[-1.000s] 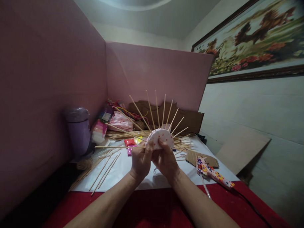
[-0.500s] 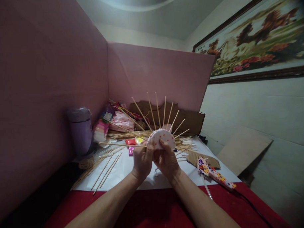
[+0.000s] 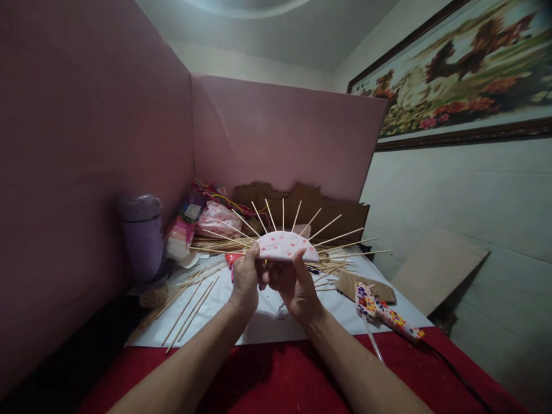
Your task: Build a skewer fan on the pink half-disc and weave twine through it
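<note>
Both hands hold up a white disc with pink dots (image 3: 283, 246) that has several thin wooden sticks (image 3: 338, 237) fanning out from its edge. The disc is tilted nearly flat, its dotted face up. My left hand (image 3: 245, 279) grips the disc's left edge with thumb on top. My right hand (image 3: 291, 284) holds it from below, fingers closed under its right half. More loose sticks (image 3: 192, 299) lie on the white sheet (image 3: 236, 317) beneath.
A flower-patterned glue gun (image 3: 385, 314) with a black cord lies right on the sheet's edge, beside cardboard scraps (image 3: 350, 285). A purple lidded cup (image 3: 142, 235), coloured packets (image 3: 181, 237) and a pink bag (image 3: 219, 220) stand at the back left. Pink partition walls (image 3: 278, 134) enclose the red table (image 3: 274, 382).
The disc has tipped from facing me upright to lying almost flat, so the sticks now spread outward and lower. Both hands kept their hold and shifted slightly.
</note>
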`<state>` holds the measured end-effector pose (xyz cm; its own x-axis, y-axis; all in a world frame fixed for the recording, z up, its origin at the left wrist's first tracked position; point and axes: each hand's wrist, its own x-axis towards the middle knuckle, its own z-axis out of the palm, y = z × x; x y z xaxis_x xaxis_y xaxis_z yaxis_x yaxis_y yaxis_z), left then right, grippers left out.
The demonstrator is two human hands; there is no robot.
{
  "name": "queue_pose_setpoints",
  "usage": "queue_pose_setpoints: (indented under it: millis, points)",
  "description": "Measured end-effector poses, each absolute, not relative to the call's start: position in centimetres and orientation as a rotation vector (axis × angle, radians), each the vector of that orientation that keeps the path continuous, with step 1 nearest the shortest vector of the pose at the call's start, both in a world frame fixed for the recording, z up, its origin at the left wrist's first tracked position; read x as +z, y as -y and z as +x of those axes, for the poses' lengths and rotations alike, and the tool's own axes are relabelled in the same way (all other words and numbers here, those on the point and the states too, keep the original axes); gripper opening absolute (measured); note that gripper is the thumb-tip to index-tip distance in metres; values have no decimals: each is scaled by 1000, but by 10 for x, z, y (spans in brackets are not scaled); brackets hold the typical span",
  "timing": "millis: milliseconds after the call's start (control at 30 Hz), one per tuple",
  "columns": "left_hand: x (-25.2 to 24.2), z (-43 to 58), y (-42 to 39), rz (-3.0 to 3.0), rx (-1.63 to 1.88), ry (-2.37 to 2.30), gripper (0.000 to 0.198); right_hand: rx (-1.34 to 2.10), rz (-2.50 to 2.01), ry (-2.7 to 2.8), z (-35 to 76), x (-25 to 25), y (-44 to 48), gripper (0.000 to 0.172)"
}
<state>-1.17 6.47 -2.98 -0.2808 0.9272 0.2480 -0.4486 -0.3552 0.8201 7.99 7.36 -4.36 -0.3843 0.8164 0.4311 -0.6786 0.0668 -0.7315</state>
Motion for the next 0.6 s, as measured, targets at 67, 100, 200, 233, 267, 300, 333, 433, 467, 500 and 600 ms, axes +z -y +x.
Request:
queue_pose_setpoints:
  millis: [67, 100, 200, 233, 267, 300, 333, 433, 467, 500, 600]
  points:
    - [-24, -13, -64, 794, 1763, -753, 36, 1531, -178, 1175, 79, -45, -75, 48]
    - [-21, -14, -63, 730, 1735, -744, 35, 1492, -198, 1191, 79, -45, -75, 41]
    - [-15, -17, -63, 595, 1643, -735, 36, 1403, -291, 1232, 78, -45, -74, 24]
    - [-14, -18, -63, 577, 1614, -737, 38, 1377, -318, 1248, 78, -44, -73, 22]
    - [-13, -20, -64, 566, 1586, -738, 39, 1351, -339, 1268, 77, -43, -72, 21]
    - [-12, -21, -64, 559, 1558, -739, 39, 1322, -352, 1288, 77, -43, -71, 21]
    - [-11, -23, -65, 549, 1527, -739, 39, 1293, -360, 1306, 77, -42, -71, 21]
    - [-8, -26, -66, 516, 1444, -736, 38, 1244, -371, 1331, 76, -42, -70, 20]
    - [-7, -27, -65, 506, 1424, -733, 38, 1240, -374, 1330, 75, -43, -71, 19]
    - [-6, -27, -65, 498, 1406, -730, 39, 1237, -378, 1326, 75, -43, -71, 19]
    - [-5, -28, -65, 480, 1358, -720, 41, 1234, -386, 1313, 75, -43, -72, 18]
